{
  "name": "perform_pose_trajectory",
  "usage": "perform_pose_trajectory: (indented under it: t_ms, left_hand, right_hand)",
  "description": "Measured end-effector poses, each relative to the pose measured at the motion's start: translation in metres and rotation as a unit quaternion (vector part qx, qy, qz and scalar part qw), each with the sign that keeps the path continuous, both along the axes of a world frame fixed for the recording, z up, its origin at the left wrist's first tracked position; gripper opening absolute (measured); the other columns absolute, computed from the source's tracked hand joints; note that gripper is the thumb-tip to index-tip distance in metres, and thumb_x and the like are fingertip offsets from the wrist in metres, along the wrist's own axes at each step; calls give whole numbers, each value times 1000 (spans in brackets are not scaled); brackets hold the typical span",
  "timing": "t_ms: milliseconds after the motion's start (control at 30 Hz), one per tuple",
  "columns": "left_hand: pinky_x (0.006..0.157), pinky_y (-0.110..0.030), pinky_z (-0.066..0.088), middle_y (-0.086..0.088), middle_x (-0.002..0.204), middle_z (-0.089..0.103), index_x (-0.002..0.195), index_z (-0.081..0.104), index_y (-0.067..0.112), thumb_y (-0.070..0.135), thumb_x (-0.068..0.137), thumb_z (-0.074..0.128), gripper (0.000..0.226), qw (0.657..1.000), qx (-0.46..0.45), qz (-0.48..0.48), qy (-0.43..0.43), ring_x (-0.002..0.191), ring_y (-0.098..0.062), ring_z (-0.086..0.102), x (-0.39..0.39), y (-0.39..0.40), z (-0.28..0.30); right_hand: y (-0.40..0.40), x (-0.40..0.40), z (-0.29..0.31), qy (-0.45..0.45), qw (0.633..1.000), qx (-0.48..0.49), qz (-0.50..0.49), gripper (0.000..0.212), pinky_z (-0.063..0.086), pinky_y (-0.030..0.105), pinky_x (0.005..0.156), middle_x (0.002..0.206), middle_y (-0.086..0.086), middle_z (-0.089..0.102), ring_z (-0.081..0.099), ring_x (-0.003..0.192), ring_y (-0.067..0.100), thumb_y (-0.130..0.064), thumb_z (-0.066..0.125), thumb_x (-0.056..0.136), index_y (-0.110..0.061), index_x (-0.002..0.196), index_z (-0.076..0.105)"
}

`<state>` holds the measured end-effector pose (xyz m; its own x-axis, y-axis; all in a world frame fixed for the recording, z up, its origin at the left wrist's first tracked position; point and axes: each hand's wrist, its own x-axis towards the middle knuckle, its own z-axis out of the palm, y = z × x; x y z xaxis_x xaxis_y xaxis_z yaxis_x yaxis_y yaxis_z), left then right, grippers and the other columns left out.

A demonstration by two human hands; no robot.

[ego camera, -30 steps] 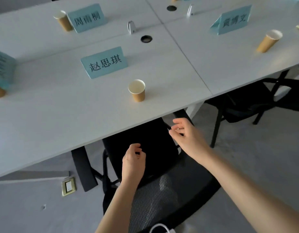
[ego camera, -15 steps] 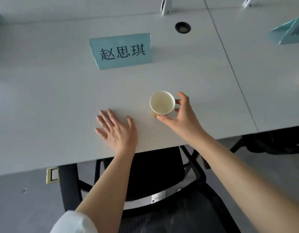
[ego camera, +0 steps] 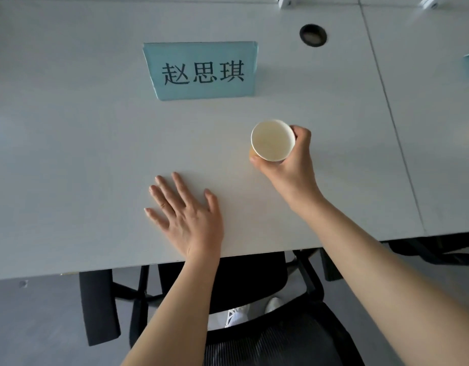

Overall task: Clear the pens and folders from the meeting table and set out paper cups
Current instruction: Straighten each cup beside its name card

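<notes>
Curled round the paper cup [ego camera: 272,140]: fingers [ego camera: 302,133] and thumb of the right hand [ego camera: 287,165], wrapped about the wall just under the rim, mouth up and empty. Flat and spread on the meeting table [ego camera: 69,154], holding nothing: left hand [ego camera: 187,217], well to the near left of the cup, close to the table's front edge. Cup itself near and to the right of the blue name card [ego camera: 201,70], on the near side of it; whether its base touches the tabletop or hangs just above cannot be told from this overhead angle. No pens or folders in sight around the card. Beyond the card, a round cable hole [ego camera: 313,35]; under the table's edge, a black mesh chair [ego camera: 254,281]. Step in hand, by the look of it: placing or straightening the cup at this seat. Next move likely calls for settling the cup upright beside the card and loosening the grip without tipping so light a thing. Against half a second earlier: then only fingertips and thumb tip at the rim, now a fuller wrap round the cup; left hand unchanged, flat in the same spot; card and cup nearer in view.
</notes>
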<state>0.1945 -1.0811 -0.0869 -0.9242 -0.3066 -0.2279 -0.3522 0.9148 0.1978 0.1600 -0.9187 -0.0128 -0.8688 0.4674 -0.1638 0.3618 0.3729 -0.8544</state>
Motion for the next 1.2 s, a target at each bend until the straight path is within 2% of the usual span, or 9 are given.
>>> perform_pose_trajectory:
  t_ms: [100,300,400,567,700,900,967,1067,1200]
  left_hand:
    - [120,-51,-7,-6,164,-11,156,-4,21,54,95,19,73,1000,-1,2,4,151,-22,-12,0,-2,-1]
    - [121,-49,-8,-5,164,-9,157,-1,21,54,95,24,74,1000,-4,10,6,151,-21,-11,2,0,0]
    - [121,-48,-8,-5,164,-8,157,0,22,54,94,27,75,1000,-4,16,6,151,-20,-11,1,1,0]
    - [121,-48,-8,-5,164,-8,157,0,22,55,94,22,75,1000,-11,17,4,151,-20,-11,0,1,0]
    - [121,-48,-8,-4,165,-8,156,0,22,56,91,18,76,1000,-13,19,3,151,-20,-11,0,2,0]
    - [121,-48,-8,-4,165,-7,156,1,23,57,90,17,76,1000,-5,22,9,151,-20,-9,1,1,-1]
    - [121,-48,-8,-5,165,-5,156,2,22,57,90,17,77,1000,-3,20,11,151,-21,-8,1,1,0]
    - [120,-48,-9,-6,165,-5,156,1,22,57,90,17,77,1000,-4,16,6,151,-22,-9,1,1,0]
    - [120,-49,-10,-6,164,-8,156,0,22,56,91,24,78,1000,10,10,2,151,-21,-12,1,0,3]
  right_hand:
    - [15,-36,-2,26,1000,8,-13,75,50,35,89,117,-1,57,58,104,17,-28,83,63,-14,124,41]
    - [40,-105,-10,69,995,6,-67,77,49,27,87,119,-1,55,58,102,14,-26,81,66,-11,129,38]
    - [46,-128,-18,61,996,9,-71,80,46,21,83,117,-2,53,56,99,13,-25,81,69,-9,132,33]
    - [53,-149,-29,43,996,12,-80,71,41,16,79,114,-4,56,56,97,11,-23,80,68,-10,126,39]
    - [57,-158,-35,24,996,38,-71,68,44,22,84,120,2,59,57,106,17,-28,79,66,-10,122,44]
    - [60,-159,-43,-11,996,61,-59,59,39,16,77,117,3,63,60,105,16,-28,78,72,-8,121,51]
    - [60,-152,-44,-10,996,72,-56,63,39,17,83,123,6,60,58,111,17,-27,77,73,-6,125,50]
    - [57,-126,-45,-16,995,91,-43,66,40,28,100,134,12,51,52,122,25,-25,73,79,-3,134,43]
    - [48,-56,-38,-29,997,63,-20,53,40,28,100,138,16,49,51,127,25,-11,62,88,-1,136,41]
